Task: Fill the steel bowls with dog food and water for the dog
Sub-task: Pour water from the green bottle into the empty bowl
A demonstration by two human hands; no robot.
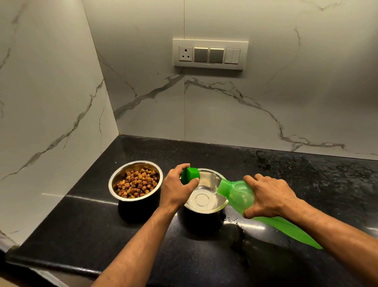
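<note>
Two steel bowls stand on the black counter (100, 229). The left bowl (135, 180) holds brown dog food kibble (137, 183). My left hand (178, 187) grips a green bottle cap (190, 175) over the near-left rim of the right bowl (204, 198). My right hand (271, 195) holds a green plastic bottle (237, 192) tilted with its mouth over that bowl's right rim. A thin stream of water (215, 192) runs from the mouth into the bowl, which has a little water at the bottom.
Water is splashed on the counter (232, 221) just right of the bowl. Marble walls close the corner at left and back. A switch panel with a socket (210, 53) sits on the back wall. The counter's front edge runs close to me.
</note>
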